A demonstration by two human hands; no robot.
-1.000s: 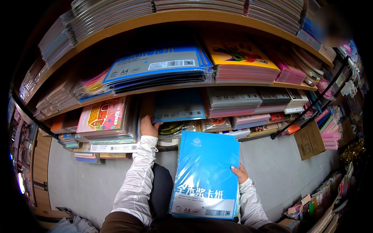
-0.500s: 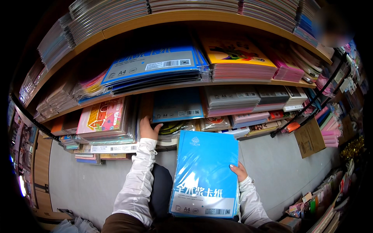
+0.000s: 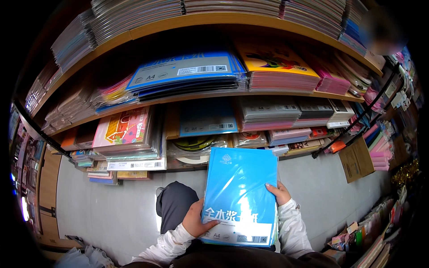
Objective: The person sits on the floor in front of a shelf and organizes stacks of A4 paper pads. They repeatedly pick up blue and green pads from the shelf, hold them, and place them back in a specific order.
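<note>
A stack of blue cardstock packs point(image 3: 239, 183) in clear wrap is held upright in front of me, its grey-white label band at the bottom. My left hand point(image 3: 196, 220) grips its lower left edge, thumb across the front. On the right edge, higher up, my right hand point(image 3: 279, 193) clasps it with the thumb on the front; the other fingers go behind. A single similar blue pack point(image 3: 208, 118) lies on the lower shelf just beyond the stack. On the shelf above it rests a thicker pile of blue packs point(image 3: 185, 71).
Wooden shelves point(image 3: 214, 18) curve across, loaded with paper packs. Pink illustrated packs point(image 3: 127, 131) sit lower left; grey packs point(image 3: 268, 114) and a yellow-covered pile point(image 3: 277, 58) are to the right. A cardboard box point(image 3: 356, 161) stands on the grey floor point(image 3: 120, 210). My knee point(image 3: 176, 205) is beside the stack.
My left hand has come back from the lower shelf, beside the blue pack there, to the left edge of the held stack. The right hand keeps its grip.
</note>
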